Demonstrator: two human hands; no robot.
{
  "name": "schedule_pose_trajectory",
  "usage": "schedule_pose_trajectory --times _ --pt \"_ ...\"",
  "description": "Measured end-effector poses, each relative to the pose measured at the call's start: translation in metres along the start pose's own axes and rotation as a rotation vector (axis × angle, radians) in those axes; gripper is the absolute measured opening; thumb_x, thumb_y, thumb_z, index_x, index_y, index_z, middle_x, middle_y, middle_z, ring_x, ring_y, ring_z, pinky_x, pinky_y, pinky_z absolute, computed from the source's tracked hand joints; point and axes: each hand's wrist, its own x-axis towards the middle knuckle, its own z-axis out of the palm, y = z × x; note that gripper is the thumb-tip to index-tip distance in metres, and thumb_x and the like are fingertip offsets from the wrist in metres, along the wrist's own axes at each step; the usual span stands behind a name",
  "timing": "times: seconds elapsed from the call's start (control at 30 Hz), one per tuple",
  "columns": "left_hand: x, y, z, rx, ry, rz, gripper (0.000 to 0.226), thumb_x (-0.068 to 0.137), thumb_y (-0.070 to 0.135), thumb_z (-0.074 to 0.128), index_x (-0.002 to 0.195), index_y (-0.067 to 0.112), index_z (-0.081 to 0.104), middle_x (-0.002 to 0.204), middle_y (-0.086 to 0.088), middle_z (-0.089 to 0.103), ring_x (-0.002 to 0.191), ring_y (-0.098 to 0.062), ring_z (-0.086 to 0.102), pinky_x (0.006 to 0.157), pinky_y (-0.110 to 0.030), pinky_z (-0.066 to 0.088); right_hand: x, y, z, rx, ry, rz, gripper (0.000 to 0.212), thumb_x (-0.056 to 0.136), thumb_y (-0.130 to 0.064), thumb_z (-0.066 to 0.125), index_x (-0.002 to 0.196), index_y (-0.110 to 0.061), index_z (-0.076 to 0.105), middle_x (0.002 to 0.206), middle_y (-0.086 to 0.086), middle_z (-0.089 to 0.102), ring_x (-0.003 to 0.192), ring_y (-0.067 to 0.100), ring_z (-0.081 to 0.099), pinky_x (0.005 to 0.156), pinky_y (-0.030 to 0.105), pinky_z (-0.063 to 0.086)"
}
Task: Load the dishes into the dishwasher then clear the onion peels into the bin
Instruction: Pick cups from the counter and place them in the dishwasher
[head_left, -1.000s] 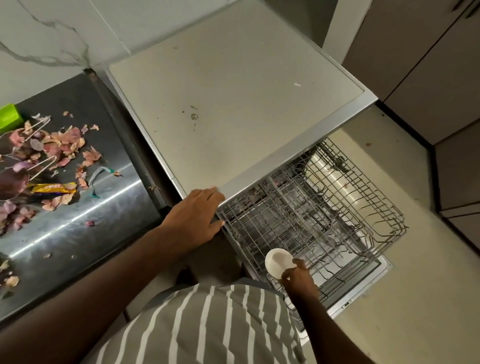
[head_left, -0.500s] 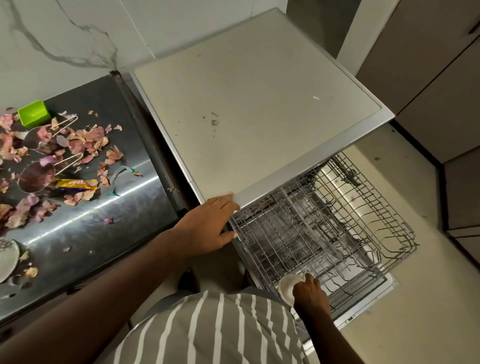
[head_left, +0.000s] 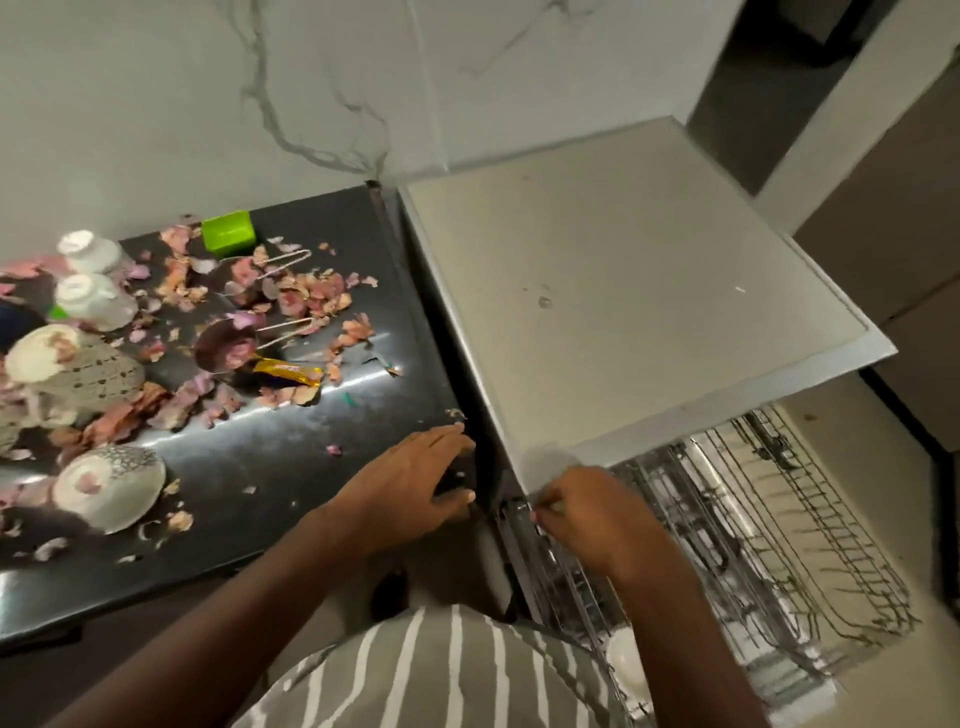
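Right hand (head_left: 597, 525): has released the white bowl (head_left: 626, 667), now in the rack (head_left: 779, 545); fingers curled, empty.
Left hand (head_left: 410, 483): shifted to the surface (head_left: 311, 447), spread.
Remaining: bowls, peels (head_left: 306, 296).

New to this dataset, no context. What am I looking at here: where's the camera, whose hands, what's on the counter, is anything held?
There is no robot here. A person wears one wide-angle camera on the head, so the view looks down at their own arms and striped shirt.

The left hand lies flat with straight fingers on the edge of the dark steel counter. The right hand is at the front corner of the dishwasher, fingers curled; whether it grips anything is unclear.

On the counter lie scattered onion peels, several white bowls, metal measuring cups, a green block and a yellow wrapper.

The wire rack is pulled out, with a white bowl at its near end.
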Motion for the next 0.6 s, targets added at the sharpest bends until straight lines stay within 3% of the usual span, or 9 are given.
schedule_pose_trajectory --times 0.07,0.17,0.3,0.4,0.5,0.6 --pt "-0.013 -0.016 -0.008 -0.044 0.064 -0.039 0.064 0.093 0.054 0.062 0.15 0.031 0.044 0.165 0.005 0.035 0.148 -0.017 0.038 0.123 -0.034 0.031 0.013 -0.034 -0.015 0.025 0.012 -0.088 0.022 0.093 -0.04 0.069 0.11 -0.032 0.08 0.102 -0.006 0.074 0.092 0.015 0.07 0.079 0.03 0.053" --pt "-0.038 -0.046 -0.016 -0.111 0.214 -0.137 0.058 0.094 0.046 0.067 0.146 0.028 0.051 0.16 0.005 0.043 0.144 -0.015 0.044 0.119 -0.03 0.036 0.034 -0.079 -0.021 0.023 -0.012 -0.229 0.036 0.091 -0.046 0.07 0.124 -0.032 0.073 0.114 -0.005 0.069 0.105 0.016 0.067 0.09 0.034 0.053" --pt "-0.077 -0.095 -0.026 -0.162 0.412 -0.227 0.045 0.095 0.046 0.065 0.135 0.03 0.054 0.139 0.006 0.06 0.129 -0.014 0.055 0.108 -0.039 0.048 0.054 -0.13 -0.022 0.018 -0.062 -0.346 0.05 0.093 -0.05 0.07 0.139 -0.03 0.063 0.128 -0.008 0.064 0.119 0.012 0.062 0.103 0.032 0.049" --pt "-0.105 -0.127 -0.036 -0.155 0.569 -0.33 0.041 0.094 0.041 0.068 0.131 0.027 0.057 0.133 0.002 0.061 0.127 -0.017 0.054 0.108 -0.042 0.047 0.061 -0.152 -0.02 -0.001 -0.089 -0.406 0.053 0.094 -0.053 0.069 0.141 -0.032 0.06 0.131 -0.011 0.062 0.122 0.009 0.059 0.107 0.034 0.047" --pt "-0.126 -0.152 -0.044 0.002 0.713 -0.496 0.052 0.09 0.035 0.073 0.137 0.019 0.057 0.148 -0.007 0.053 0.143 -0.028 0.042 0.119 -0.049 0.036 0.067 -0.166 -0.016 -0.011 -0.132 -0.43 0.054 0.094 -0.054 0.069 0.143 -0.033 0.059 0.135 -0.013 0.061 0.125 0.006 0.057 0.109 0.031 0.046" --pt "-0.145 -0.172 -0.052 0.074 0.649 -0.759 0.073 0.09 0.042 0.073 0.152 0.022 0.04 0.166 -0.012 0.026 0.158 -0.035 0.013 0.127 -0.056 0.017 0.07 -0.179 -0.012 0.008 -0.153 -0.436 0.053 0.095 -0.052 0.068 0.143 -0.034 0.058 0.134 -0.016 0.06 0.123 0.003 0.056 0.108 0.031 0.047"
